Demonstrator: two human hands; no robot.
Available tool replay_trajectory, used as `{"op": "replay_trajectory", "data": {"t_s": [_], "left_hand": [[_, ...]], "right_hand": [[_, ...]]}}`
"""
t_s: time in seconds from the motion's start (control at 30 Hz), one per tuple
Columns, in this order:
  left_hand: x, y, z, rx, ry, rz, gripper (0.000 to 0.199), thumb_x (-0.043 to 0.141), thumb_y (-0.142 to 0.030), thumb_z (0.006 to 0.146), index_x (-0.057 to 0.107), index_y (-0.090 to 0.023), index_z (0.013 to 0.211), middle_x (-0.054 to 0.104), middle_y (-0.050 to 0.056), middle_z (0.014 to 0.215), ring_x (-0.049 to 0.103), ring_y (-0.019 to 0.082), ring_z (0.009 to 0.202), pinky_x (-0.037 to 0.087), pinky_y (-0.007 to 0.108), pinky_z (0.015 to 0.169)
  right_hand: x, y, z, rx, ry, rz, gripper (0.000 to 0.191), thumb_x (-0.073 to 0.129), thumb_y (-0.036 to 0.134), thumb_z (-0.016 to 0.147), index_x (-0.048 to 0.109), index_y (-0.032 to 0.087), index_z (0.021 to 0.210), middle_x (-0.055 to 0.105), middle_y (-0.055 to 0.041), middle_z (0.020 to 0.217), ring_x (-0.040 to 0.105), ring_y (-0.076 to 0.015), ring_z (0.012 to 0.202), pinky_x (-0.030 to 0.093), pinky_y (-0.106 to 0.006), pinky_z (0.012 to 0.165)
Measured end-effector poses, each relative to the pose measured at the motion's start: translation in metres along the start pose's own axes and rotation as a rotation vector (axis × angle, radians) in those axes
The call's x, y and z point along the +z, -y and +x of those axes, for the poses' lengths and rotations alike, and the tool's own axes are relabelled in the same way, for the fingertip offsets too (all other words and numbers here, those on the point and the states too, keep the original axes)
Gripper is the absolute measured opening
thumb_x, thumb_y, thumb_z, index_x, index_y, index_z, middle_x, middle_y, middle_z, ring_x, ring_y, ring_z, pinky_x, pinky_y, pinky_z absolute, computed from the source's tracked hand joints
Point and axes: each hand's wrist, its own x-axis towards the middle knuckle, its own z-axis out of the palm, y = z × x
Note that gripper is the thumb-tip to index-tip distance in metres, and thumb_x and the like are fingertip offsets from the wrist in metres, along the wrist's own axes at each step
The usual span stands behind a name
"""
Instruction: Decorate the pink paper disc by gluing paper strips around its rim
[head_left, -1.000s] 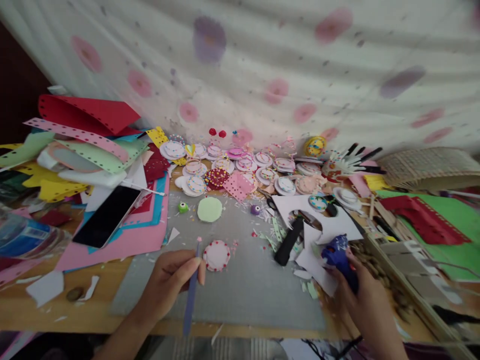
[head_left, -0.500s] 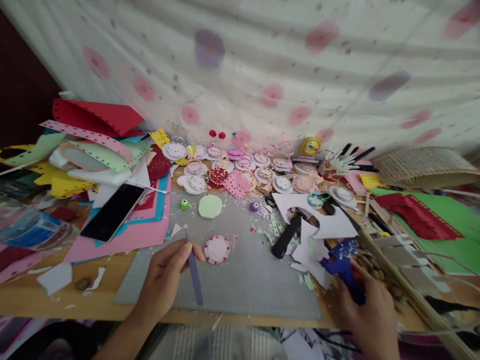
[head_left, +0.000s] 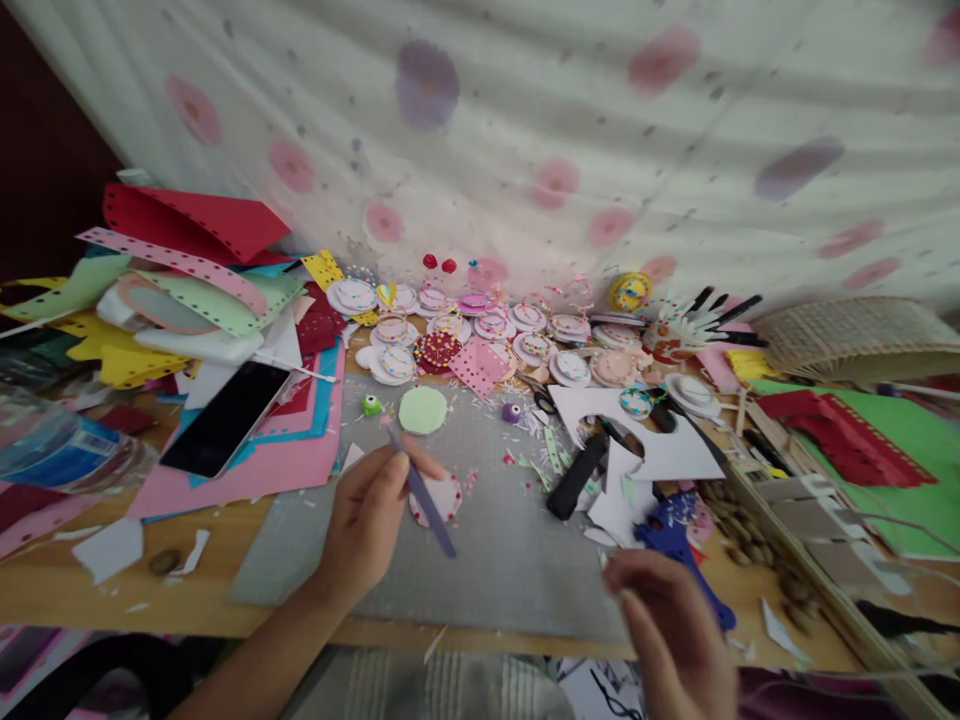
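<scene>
I'm watching the left hand (head_left: 367, 520) pinching a purple stick (head_left: 433, 510); the right hand (head_left: 679, 625) is hovering half-curled, empty.

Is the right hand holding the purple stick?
No, the left hand holds the purple stick between its thumb and fingers.
</scene>
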Motion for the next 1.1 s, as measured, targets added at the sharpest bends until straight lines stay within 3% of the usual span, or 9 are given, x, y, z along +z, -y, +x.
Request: {"op": "replay_trajectory", "data": {"t_s": [0.1,0.17,0.37,0.53,0.67,0.77,0.9,0.97,1.1], "left_hand": [[0.023,-0.003,0.014,0.15,0.093,-0.07,0.038,0.039,-0.037,0.097,0.069,-0.021,0.08,0.06,0.004,0.079,0.052,0.019,0.08,0.043,0.031,0.079],[0.032,-0.006,0.021,0.241,0.166,-0.064,0.038,0.039,-0.037,0.098,0.071,-0.022,0.082,0.06,0.004,0.084,0.051,0.019,0.087,0.042,0.032,0.084],[0.03,-0.012,0.035,0.483,0.263,0.166,0.036,0.039,-0.033,0.098,0.072,-0.02,0.09,0.06,0.007,0.084,0.052,0.02,0.089,0.044,0.034,0.084],[0.03,-0.016,0.048,0.642,0.354,0.205,0.035,0.04,-0.032,0.098,0.072,-0.018,0.093,0.057,0.008,0.089,0.054,0.017,0.083,0.047,0.031,0.077],[0.017,-0.009,0.064,0.648,0.501,0.257,0.034,0.04,-0.034,0.098,0.065,-0.023,0.118,0.058,0.01,0.108,0.055,0.02,0.099,0.046,0.034,0.088],[-0.009,0.008,0.074,0.466,0.397,0.307,0.036,0.052,-0.032,0.093,0.058,-0.023,0.127,0.06,0.01,0.116,0.055,0.02,0.101,0.047,0.031,0.084],[-0.043,0.035,0.075,-0.114,0.092,0.269,0.021,0.048,-0.031,0.092,0.063,-0.016,0.095,0.056,-0.003,0.06,0.042,0.008,0.045,0.033,0.018,0.043],[-0.052,0.046,0.071,-0.323,0.134,0.256,0.024,0.047,-0.031,0.09,0.058,-0.016,0.075,0.047,-0.007,0.045,0.035,0.007,0.037,0.025,0.017,0.038],[-0.056,0.057,0.062,-0.587,0.467,0.271,0.031,0.051,-0.036,0.087,0.056,-0.015,0.064,0.046,-0.007,0.036,0.035,0.006,0.033,0.023,0.017,0.037]], "right_hand": [[0.051,0.037,-0.003,0.368,0.553,0.741,0.043,0.061,0.06,0.077,0.06,0.024,0.099,0.057,-0.0034,0.071,0.05,-0.0163,0.059,0.04,-0.027,0.051],[0.077,0.056,0.006,0.562,0.657,1.104,0.051,0.066,0.062,0.071,0.061,0.022,0.101,0.055,0.0001,0.068,0.04,-0.0085,0.048,0.032,-0.02,0.043],[0.102,0.081,0.043,0.783,0.532,1.57,0.015,0.068,0.029,0.081,0.057,0.018,0.079,0.026,0.01,0.057,0.02,-0.0038,0.042,0.027,-0.004,0.036],[0.107,0.08,0.053,0.713,0.559,1.599,0.018,0.067,0.023,0.08,0.054,0.019,0.07,0.023,0.0122,0.052,0.009,-0.0031,0.038,0.024,-0.003,0.033],[0.1,0.081,0.074,0.652,0.514,1.47,0.018,0.068,0.017,0.075,0.05,0.019,0.071,0.02,0.013,0.05,0.009,-0.0033,0.039,0.023,-0.006,0.034],[0.095,0.067,0.097,0.542,0.336,1.332,0.025,0.067,0.013,0.071,0.044,0.021,0.07,0.022,0.0119,0.052,0.014,-0.0046,0.042,0.023,-0.009,0.036],[0.104,0.028,0.114,0.354,0.166,1.103,0.029,0.065,0.012,0.073,0.038,0.023,0.072,0.03,0.0112,0.052,0.018,-0.0064,0.043,0.022,-0.014,0.039],[0.113,0.009,0.111,0.321,0.148,0.986,0.03,0.065,0.015,0.076,0.036,0.024,0.075,0.033,0.0118,0.052,0.02,-0.0061,0.042,0.022,-0.016,0.042],[0.126,-0.012,0.095,0.326,0.254,0.856,0.032,0.064,0.02,0.08,0.033,0.025,0.078,0.038,0.0118,0.058,0.027,-0.0055,0.044,0.026,-0.018,0.046]]}}
